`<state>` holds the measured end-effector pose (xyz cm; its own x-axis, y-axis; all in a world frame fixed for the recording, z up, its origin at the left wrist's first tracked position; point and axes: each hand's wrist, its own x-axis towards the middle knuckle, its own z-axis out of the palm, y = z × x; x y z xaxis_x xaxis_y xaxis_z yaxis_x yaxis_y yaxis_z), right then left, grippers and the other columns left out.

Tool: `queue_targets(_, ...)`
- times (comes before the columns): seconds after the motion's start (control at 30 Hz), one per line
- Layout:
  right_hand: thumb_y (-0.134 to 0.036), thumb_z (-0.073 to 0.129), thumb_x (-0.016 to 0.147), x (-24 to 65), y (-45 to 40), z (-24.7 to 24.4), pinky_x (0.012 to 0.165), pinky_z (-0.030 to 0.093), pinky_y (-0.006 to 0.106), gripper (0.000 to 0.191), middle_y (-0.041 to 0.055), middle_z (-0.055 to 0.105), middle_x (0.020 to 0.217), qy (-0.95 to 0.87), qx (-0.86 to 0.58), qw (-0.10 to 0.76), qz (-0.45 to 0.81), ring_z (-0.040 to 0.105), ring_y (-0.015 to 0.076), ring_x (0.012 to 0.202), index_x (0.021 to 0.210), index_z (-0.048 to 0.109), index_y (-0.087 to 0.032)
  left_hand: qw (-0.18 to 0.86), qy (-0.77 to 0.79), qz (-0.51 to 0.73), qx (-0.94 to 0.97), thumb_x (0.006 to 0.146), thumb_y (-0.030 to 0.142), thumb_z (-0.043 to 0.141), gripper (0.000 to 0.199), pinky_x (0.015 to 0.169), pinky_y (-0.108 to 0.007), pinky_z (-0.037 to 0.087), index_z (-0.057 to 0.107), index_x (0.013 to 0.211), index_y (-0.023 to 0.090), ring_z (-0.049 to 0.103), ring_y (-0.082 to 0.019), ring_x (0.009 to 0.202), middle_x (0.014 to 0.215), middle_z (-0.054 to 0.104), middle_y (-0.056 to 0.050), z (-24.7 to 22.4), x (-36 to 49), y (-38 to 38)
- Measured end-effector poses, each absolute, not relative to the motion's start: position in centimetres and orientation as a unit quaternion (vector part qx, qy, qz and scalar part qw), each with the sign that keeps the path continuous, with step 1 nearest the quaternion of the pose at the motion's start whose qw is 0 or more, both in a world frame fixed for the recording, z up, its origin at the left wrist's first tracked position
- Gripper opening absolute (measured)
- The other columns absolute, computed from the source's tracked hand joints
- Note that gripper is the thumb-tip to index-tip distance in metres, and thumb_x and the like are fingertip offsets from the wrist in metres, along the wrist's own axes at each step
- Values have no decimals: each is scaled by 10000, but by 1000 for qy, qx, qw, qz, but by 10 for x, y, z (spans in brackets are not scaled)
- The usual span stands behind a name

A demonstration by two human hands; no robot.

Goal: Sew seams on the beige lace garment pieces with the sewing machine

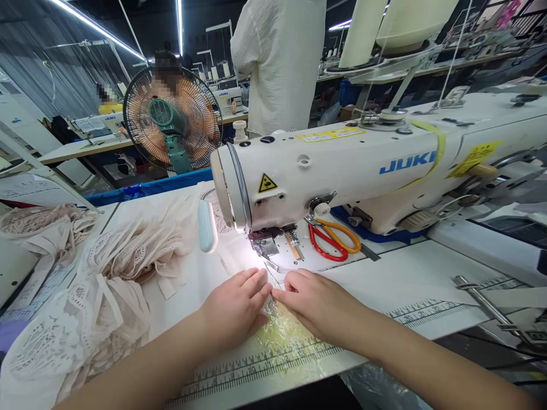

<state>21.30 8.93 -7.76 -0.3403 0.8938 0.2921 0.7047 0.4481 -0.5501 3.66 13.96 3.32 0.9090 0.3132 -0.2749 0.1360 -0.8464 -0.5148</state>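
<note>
Just in front of the needle area of a white JUKI sewing machine (290,176), my left hand (237,299) and my right hand (314,296) nearly meet at the fingertips. Both have their fingers bent and closed. What they pinch is mostly hidden, though pale fabric (239,256) lies under the lamp beside the presser foot (267,247). Scissors (331,242) with red and orange handles rest under the machine's arm. To the left of my left hand are heaps of beige lace pieces (141,250) with straps.
A printed ruler (239,373) runs along the table's front edge, with thread scraps near it. At right stands a metal guide bar (487,310). A light-blue lamp-like piece (206,225) hangs beside the machine head. Behind are a fan (173,119) and a person in white (282,62).
</note>
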Motion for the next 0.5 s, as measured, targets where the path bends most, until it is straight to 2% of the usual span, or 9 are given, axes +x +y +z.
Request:
queue_targets(0.23, -189, 362, 861, 212, 100, -73, 593, 115, 240, 339, 49, 471, 856, -802, -522, 254, 142, 260, 94, 713, 1150, 524, -262, 252, -114, 163, -947, 885, 309, 387, 429, 986, -428, 437, 536, 1229, 100, 452, -254, 1193, 1322, 446, -110, 35, 32, 153)
queue_targets(0.4, -225, 412, 855, 210, 104, -61, 540, 105, 248, 426, 19, 548, 832, -802, -555, 185, 120, 414, 94, 654, 1267, 442, -329, 250, -109, 111, -956, 864, 225, 413, 375, 881, -429, 484, 557, 1182, 88, 505, -253, 1063, 1198, 520, -137, 38, 33, 161)
queue_targets(0.5, -214, 419, 852, 209, 104, -47, 509, 181, 239, 524, 31, 570, 801, -804, -568, 133, 115, 511, 144, 682, 1361, 347, -316, 242, -110, 104, -958, 856, 196, 415, 358, 816, -410, 498, 554, 1169, 90, 516, -229, 968, 1109, 541, -131, 40, 35, 166)
